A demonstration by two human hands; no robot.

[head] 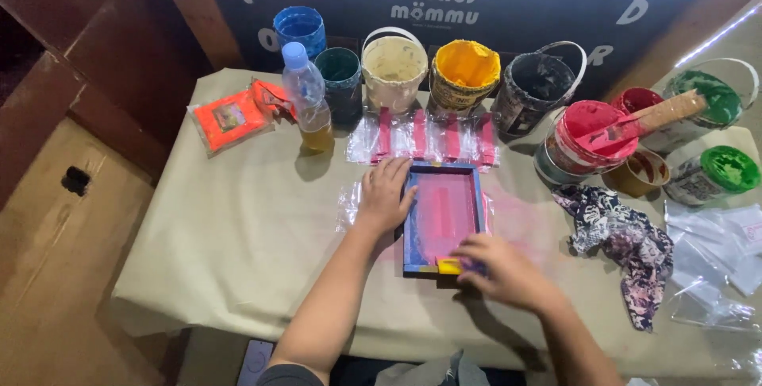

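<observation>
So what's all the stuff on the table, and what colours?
Small wooden printing frame with pink screen: one, blue-edged, table centre.
Yellow squeegee: one, at the frame's near edge.
Paint buckets: about ten, along the back and right; blue, teal, cream, yellow, black, red, green.
Clear plastic bottle: one, blue cap, back left.
Orange packets: two, back left.
Patterned rag: one, dark, right.
Left hand: flat on the frame's left edge.
Right hand: fingers on the squeegee.
</observation>
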